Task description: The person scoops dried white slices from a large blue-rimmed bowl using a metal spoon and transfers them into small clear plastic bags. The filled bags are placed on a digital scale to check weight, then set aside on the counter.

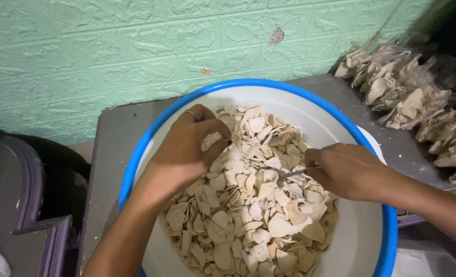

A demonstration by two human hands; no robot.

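A big white basin with a blue rim (151, 134) stands on a grey table and holds a heap of pale, thin, curved chips (248, 225). My left hand (189, 149), a ring on one finger, is curled over the upper left of the heap and pinches a few chips between fingers and thumb. My right hand (348, 169) reaches in from the right, closed on the edge of a thin clear plastic bag (289, 174) that lies over the chips; the bag is hard to make out.
Several clear bags filled with the same chips (407, 100) lie piled on the table's far right corner. A green textured wall (110, 46) runs behind. A dark purple piece of furniture (28, 205) stands to the left.
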